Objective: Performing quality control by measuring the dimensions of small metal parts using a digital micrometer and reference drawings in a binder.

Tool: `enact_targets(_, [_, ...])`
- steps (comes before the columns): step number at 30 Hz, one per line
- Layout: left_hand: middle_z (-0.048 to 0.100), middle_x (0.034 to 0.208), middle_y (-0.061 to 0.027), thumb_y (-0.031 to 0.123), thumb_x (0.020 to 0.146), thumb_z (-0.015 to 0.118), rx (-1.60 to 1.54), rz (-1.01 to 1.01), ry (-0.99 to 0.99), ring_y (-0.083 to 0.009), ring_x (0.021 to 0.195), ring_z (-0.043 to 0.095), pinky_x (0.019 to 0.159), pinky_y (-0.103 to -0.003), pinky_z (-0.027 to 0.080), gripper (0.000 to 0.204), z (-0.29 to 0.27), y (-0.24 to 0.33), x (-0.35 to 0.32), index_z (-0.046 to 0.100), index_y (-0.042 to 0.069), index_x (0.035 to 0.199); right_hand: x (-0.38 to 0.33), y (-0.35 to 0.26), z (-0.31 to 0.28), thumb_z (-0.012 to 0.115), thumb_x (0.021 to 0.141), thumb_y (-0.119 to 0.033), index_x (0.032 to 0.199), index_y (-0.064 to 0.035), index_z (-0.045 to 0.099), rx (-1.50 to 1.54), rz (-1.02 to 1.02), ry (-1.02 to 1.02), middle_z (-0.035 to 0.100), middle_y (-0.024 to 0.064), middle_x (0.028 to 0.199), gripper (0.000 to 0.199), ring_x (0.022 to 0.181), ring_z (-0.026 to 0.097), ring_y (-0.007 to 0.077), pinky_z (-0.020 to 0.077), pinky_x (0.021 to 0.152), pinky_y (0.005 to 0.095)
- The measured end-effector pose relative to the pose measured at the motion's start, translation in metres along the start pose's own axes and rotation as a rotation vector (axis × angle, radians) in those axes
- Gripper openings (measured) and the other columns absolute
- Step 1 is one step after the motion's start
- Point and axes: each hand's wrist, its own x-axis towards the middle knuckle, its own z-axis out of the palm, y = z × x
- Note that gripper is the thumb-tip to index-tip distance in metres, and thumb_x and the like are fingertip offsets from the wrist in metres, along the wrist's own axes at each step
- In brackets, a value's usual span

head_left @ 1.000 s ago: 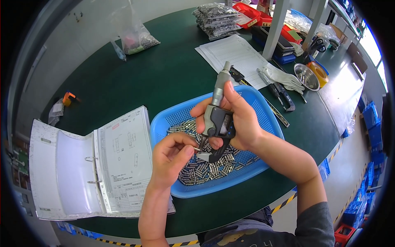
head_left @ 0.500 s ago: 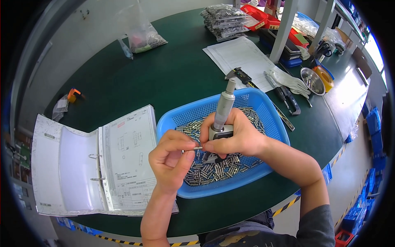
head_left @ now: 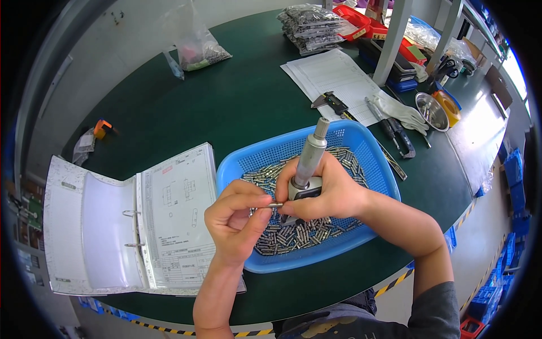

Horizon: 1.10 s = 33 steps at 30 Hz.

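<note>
Right grip [head_left: 327,195] clasping micrometer [head_left: 307,164], left grip [head_left: 237,217] pinching pin [head_left: 275,205]; blue basket [head_left: 378,164] beneath

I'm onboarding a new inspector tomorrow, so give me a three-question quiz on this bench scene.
1. True or false: the right hand grips a micrometer above the blue basket.
2. What does the left hand pinch?
A. a small metal pin
B. a screwdriver
C. a white glove
3. Fill in: the open ring binder lies to the person's ____ of the basket.

Key:
1. True.
2. A: a small metal pin, held up to the micrometer; many like it fill the basket.
3. Left.
</note>
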Motion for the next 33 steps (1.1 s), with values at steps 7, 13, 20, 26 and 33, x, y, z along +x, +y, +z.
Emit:
enact_targets(7, [0.053, 0.086, -0.0112, -0.01, 0.068, 0.058, 0.008, -0.014, 0.02, -0.0134, 0.075, 0.05, 0.067, -0.023, 0.041, 0.022, 0.006, 0.004, 0.002, 0.058, -0.005, 0.089, 0.0, 0.003, 0.001, 0.064, 0.065, -0.003, 0.077, -0.0006, 0.057, 0.015, -0.016, 0.024, 0.056, 0.003, 0.065, 0.014, 0.052, 0.052, 0.0061, 0.0424, 0.045, 0.0192])
enact_targets(13, [0.053, 0.086, -0.0113, -0.01, 0.069, 0.057, 0.02, -0.041, 0.003, -0.0135, 0.076, 0.051, 0.068, -0.023, 0.041, 0.018, 0.003, 0.0, 0.002, 0.057, -0.004, 0.086, 0.001, 0.002, -0.001, 0.064, 0.065, -0.004, 0.076, -0.0004, 0.057, 0.017, 0.018, 0.034, 0.055, 0.0031, 0.064, 0.014, 0.053, 0.052, 0.0065, 0.0423, 0.045, 0.0196])
enact_targets(20, [0.052, 0.084, -0.0107, -0.01, 0.069, 0.058, 0.014, -0.054, 0.009, -0.0132, 0.075, 0.05, 0.067, -0.023, 0.041, 0.018, -0.001, 0.002, 0.001, 0.056, -0.004, 0.086, 0.003, 0.002, 0.004, 0.063, 0.065, -0.005, 0.075, -0.0005, 0.057, 0.013, 0.02, 0.042, 0.055, 0.0031, 0.064, 0.013, 0.052, 0.051, 0.0066, 0.0422, 0.045, 0.02])
enact_targets(26, [0.052, 0.082, -0.0103, -0.004, 0.075, 0.052, 0.116, -0.034, 0.066, -0.0139, 0.075, 0.051, 0.066, -0.022, 0.041, 0.008, 0.001, -0.002, 0.004, 0.052, -0.002, 0.082, 0.002, 0.007, -0.002, 0.063, 0.065, -0.004, 0.074, -0.0011, 0.057, -0.051, -0.044, 0.046, 0.056, 0.0035, 0.066, 0.011, 0.053, 0.052, 0.0065, 0.0413, 0.048, 0.0202])
enact_targets(33, [0.053, 0.078, -0.0062, 0.009, 0.081, 0.05, 0.066, -0.255, 0.329, -0.0118, 0.072, 0.052, 0.062, -0.022, 0.041, 0.009, 0.003, -0.006, 0.015, 0.049, 0.001, 0.086, 0.002, 0.009, 0.001, 0.061, 0.062, -0.008, 0.073, -0.0013, 0.057, 0.05, -0.187, 0.073, 0.056, 0.0038, 0.067, 0.013, 0.065, 0.052, 0.009, 0.0432, 0.061, 0.0242])
